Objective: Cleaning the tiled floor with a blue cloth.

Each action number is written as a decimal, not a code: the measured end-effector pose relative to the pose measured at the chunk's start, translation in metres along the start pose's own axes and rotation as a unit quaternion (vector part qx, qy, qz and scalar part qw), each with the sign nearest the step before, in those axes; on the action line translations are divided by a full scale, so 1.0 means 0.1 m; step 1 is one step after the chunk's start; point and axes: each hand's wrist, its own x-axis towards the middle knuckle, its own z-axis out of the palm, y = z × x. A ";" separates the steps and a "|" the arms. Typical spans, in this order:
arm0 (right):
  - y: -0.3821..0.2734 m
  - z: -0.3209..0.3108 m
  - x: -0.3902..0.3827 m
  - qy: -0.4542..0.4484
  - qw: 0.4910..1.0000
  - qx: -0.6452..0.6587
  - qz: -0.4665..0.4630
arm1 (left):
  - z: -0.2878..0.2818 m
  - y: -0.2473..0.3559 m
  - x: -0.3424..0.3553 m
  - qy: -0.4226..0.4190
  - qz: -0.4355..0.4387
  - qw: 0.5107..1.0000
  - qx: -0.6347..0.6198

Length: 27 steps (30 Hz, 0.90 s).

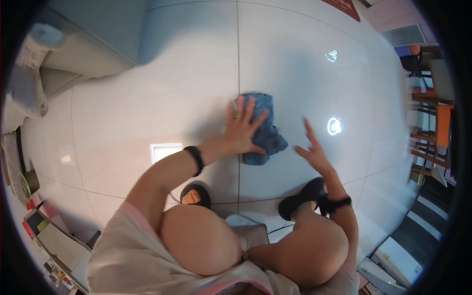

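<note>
Both splayed; L hand (pixel 240 133) over blue cloth (pixel 268 133); R hand (pixel 316 154) apart

Cloth (pixel 265 141) on floor (pixel 147 108) beneath left fingers (pixel 259 121); right fingers (pixel 311 135) to its right; sandals (pixel 290 208) on near side.

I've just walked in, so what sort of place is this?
Probably a home, though a shop is possible: a glossy tiled floor, wooden furniture on the right and what looks like a red mat.
</note>
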 end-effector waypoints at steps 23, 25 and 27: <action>2.06 1.83 -3.91 -0.065 0.677 0.653 0.334 | -1.19 -2.94 -1.45 0.312 -0.530 0.779 0.120; 2.21 1.87 -3.88 -0.089 0.678 0.659 0.313 | -1.01 -3.05 -1.55 0.304 -0.458 0.816 0.178; 2.39 1.86 -3.87 -0.102 0.685 0.660 0.291 | -0.70 -2.71 -1.33 0.290 -0.385 0.855 0.189</action>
